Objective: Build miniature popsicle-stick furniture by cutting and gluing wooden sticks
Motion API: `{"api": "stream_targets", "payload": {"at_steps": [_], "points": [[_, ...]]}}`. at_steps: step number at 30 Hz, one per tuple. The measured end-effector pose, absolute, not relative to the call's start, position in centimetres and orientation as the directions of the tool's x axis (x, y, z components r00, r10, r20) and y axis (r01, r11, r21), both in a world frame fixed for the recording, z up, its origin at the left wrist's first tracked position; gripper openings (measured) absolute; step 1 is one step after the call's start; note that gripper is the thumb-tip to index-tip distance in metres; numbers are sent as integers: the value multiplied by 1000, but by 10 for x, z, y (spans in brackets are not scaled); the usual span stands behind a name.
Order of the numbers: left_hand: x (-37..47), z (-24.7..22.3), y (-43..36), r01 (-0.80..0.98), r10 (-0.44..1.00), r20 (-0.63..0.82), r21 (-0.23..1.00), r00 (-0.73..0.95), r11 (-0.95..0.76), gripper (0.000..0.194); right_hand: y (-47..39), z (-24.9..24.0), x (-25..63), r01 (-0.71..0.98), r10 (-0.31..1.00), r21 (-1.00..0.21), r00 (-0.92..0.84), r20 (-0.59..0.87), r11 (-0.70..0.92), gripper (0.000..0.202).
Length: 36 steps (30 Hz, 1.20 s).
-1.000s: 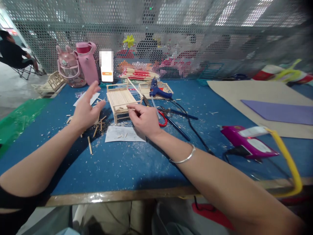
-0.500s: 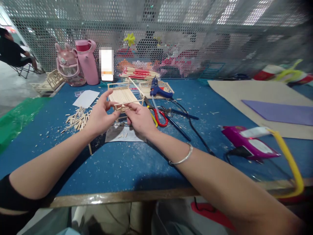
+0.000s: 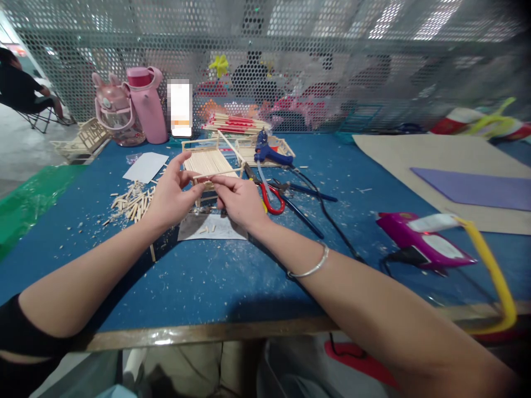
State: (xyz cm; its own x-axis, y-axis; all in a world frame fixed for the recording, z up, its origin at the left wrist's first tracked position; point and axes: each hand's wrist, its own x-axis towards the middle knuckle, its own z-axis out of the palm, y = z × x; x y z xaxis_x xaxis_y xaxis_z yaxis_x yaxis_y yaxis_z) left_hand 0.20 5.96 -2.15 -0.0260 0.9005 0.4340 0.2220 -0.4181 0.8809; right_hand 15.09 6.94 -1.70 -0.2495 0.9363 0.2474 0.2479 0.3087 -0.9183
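Observation:
A small model built of thin wooden sticks (image 3: 209, 162) stands in front of me, with a slatted flat top and raised rails. My left hand (image 3: 171, 196) grips its near left corner between thumb and fingers. At the middle of the near rail, my right hand (image 3: 243, 203) pinches the model with thumb and forefinger; the fingertips of both hands almost meet there. Whatever small piece may lie between the fingertips is hidden. Under the model's near side lies a sheet of paper (image 3: 213, 229) with a few stick bits on it.
Beyond the model lie a blue glue gun (image 3: 271, 155) and bundled red-tipped sticks (image 3: 236, 124). Red-handled scissors (image 3: 274, 203) and blue-handled pliers (image 3: 305, 218) are right of my right hand. Cut sticks (image 3: 135, 203) are piled left. A purple device (image 3: 423, 240) sits farther right.
The right fingers have shifted very slightly along the near rail. Otherwise the hands and the model stay in nearly the same place.

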Motion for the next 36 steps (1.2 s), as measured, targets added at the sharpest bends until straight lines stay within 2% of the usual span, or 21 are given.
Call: {"api": "stream_targets", "payload": {"at_steps": [5, 8, 11, 17, 23, 29, 36], "points": [[3, -23, 60, 181, 902, 432, 889, -26, -420, 55, 73, -23, 155, 400, 876, -780, -221, 428, 482, 32], [2, -23, 59, 246, 895, 444, 874, -47, -420, 56, 74, -25, 157, 454, 827, -697, -210, 521, 555, 30], [1, -23, 57, 294, 889, 453, 860, -61, -418, 57, 75, -25, 157, 468, 806, -666, -215, 552, 581, 28], [2, -22, 57, 256, 893, 443, 875, -77, -411, 55, 78, -26, 153, 404, 780, -672, -234, 581, 621, 24], [4, -22, 58, 257, 892, 442, 876, -94, -408, 51, 79, -27, 149, 384, 795, -697, -243, 556, 605, 24], [4, -22, 59, 187, 911, 402, 906, -93, -381, 51, 78, -27, 149, 346, 805, -727, -256, 535, 593, 25], [-1, -22, 57, 131, 892, 440, 895, -102, -426, 50, 73, -23, 152, 387, 813, -717, -212, 542, 579, 26]]}}
